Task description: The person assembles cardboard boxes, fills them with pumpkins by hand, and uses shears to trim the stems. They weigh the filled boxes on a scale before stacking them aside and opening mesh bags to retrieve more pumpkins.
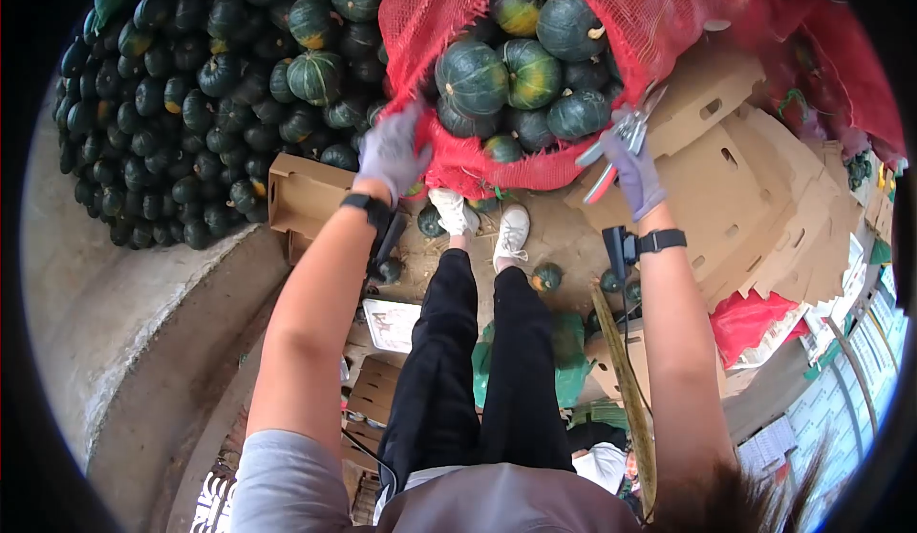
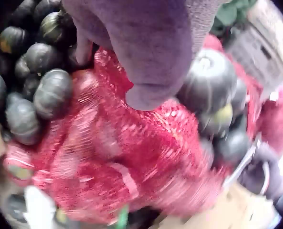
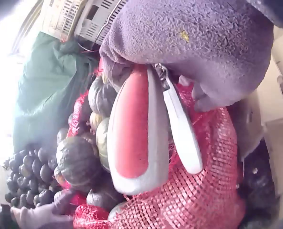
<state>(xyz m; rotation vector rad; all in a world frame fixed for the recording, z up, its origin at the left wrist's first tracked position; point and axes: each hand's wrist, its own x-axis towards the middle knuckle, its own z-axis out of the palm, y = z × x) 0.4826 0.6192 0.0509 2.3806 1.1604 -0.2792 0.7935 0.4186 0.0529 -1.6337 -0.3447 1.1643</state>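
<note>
A big red mesh bag (image 1: 564, 172) stands wide at its mouth, full of dark green pumpkins (image 1: 471, 77), some with yellow patches. My gloved left hand (image 1: 390, 151) grips the bag's near left rim; in the left wrist view the thumb and fingers pinch the bunched mesh. At the right rim, my gloved right hand (image 1: 635, 172) holds pruning shears (image 1: 626, 137). Their red-and-white handle (image 3: 134, 129) and the slimmer white one (image 3: 182, 131) stick out below the glove in the right wrist view, with mesh (image 3: 203, 157) close behind the fingers.
A large pile of pumpkins (image 1: 196, 113) lies to the left behind a low concrete ledge (image 1: 162, 342). Flattened cardboard boxes (image 1: 755, 199) are stacked on the right. An open carton (image 1: 306, 194) sits left of my feet, and loose pumpkins (image 1: 546, 276) lie on the floor.
</note>
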